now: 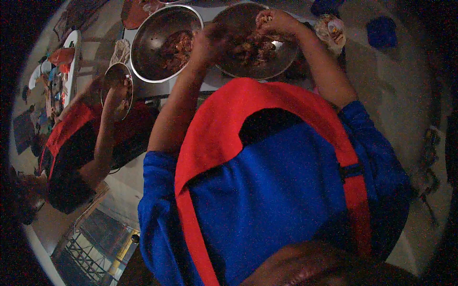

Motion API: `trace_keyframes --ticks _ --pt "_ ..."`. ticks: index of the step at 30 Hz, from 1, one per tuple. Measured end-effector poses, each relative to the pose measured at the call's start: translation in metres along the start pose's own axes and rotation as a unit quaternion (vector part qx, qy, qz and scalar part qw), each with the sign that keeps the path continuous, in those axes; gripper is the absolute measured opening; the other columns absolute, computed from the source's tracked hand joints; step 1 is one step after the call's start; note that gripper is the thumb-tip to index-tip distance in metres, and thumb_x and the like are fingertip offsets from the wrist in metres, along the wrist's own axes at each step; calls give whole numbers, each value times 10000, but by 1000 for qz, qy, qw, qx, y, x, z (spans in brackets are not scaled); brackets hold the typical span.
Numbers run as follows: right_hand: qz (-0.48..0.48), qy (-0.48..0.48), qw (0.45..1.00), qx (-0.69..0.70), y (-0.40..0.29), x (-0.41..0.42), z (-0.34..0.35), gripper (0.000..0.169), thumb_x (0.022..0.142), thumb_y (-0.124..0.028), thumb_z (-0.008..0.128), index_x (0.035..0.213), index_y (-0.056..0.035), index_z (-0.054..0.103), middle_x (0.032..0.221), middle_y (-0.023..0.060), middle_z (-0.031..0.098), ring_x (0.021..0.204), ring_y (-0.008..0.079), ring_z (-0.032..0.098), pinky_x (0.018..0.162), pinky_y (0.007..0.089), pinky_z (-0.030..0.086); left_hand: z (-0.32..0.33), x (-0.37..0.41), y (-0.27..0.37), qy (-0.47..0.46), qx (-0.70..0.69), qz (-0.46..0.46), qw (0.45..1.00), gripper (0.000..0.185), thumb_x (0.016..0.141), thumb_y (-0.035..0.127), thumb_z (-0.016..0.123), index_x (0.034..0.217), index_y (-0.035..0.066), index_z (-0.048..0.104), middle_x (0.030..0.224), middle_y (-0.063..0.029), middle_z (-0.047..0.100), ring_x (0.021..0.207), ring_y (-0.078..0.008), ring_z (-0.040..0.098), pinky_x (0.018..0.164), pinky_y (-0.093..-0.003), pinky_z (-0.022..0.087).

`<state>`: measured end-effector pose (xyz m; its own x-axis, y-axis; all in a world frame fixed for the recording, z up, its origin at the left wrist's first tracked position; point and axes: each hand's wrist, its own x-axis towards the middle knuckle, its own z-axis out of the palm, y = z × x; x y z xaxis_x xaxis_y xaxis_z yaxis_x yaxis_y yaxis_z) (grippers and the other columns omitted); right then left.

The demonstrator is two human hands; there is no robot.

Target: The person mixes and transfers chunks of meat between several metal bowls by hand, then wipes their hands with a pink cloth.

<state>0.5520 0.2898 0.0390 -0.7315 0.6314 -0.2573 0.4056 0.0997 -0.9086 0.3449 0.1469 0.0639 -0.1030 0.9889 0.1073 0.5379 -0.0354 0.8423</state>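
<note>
Two wide metal bowls stand side by side before me. The left bowl (146, 44) holds a heap of reddish-brown food pieces (179, 48), perhaps meat. Darker pieces (250, 52) of similar food lie in the right bowl (243, 14). My left hand (209, 44) is blurred at the left bowl's right rim, between the two bowls; its fingers and anything in them are unclear. Over the far right side of the right bowl, my right hand (281, 22) curls around a small light-brown food piece (265, 19).
At my left, a co-worker's hand (118, 94) reaches into a smaller bowl (107, 80). A crumpled cloth (121, 52) and a reddish-brown container (137, 14) are by the left bowl. A plastic bag (329, 30) lies right of my right forearm; a blue stool (382, 32) stands beyond.
</note>
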Motion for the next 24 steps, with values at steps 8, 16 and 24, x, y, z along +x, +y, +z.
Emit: trace_keyframes --ticks 8,16,24 --pt "-124 -1 987 -101 -32 -25 36 413 650 -60 609 1047 -109 509 897 48 566 822 118 536 700 278 464 62 -10 56 -100 -654 -246 708 446 793 453 429 1079 116 489 1015 -76 530 938 -245 503 775 -436 409" --pt "-39 -139 988 -54 -97 -72 14 519 702 -13 528 1184 -172 416 1105 55 484 880 137 533 624 276 497 68 -13 46 -133 -726 -275 616 372 784 369 434 1050 120 509 1013 -72 538 939 -250 498 742 -397 424" --pt "-48 -101 907 -407 16 -22 33 539 679 -179 619 1174 -147 410 1150 99 454 1043 301 445 828 383 412 55 -24 45 -55 -655 -300 691 243 764 246 495 941 96 566 953 -68 562 899 -222 509 744 -368 428"
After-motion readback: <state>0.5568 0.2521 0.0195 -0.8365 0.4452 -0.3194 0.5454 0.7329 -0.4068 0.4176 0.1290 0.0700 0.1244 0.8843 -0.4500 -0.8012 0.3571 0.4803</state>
